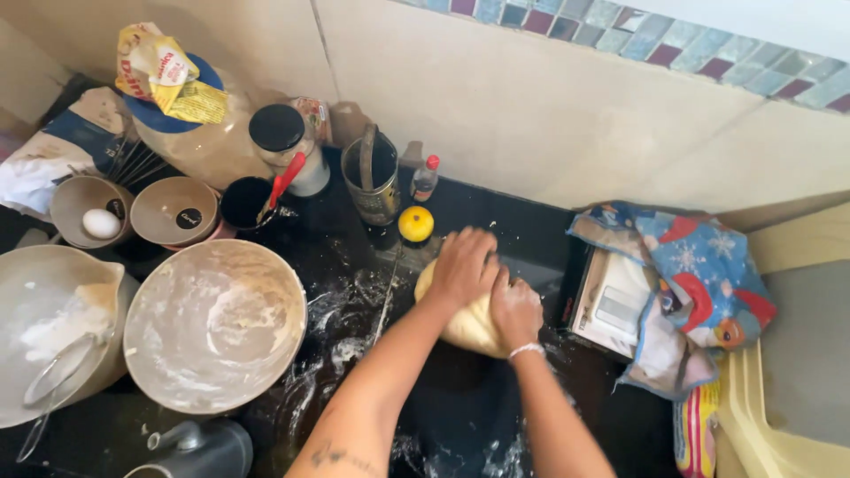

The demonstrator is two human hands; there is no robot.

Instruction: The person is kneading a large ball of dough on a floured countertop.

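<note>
A pale yellow lump of dough (465,327) lies on the black, flour-dusted counter (460,416). My left hand (462,264) lies flat over the top of the dough, fingers spread forward. Beside it, my right hand (515,310) presses on the dough's right side, with a thin bracelet at the wrist. Both hands are pushing down on the dough, and most of it is hidden under them.
A large floured bowl (215,324) sits left of the dough. Farther left is a bowl with flour and a sieve (55,332). Small bowls, one with an egg (100,223), jars, a metal cup (372,181) and a yellow fruit (415,223) line the back. A patterned cloth (699,274) covers a scale at right.
</note>
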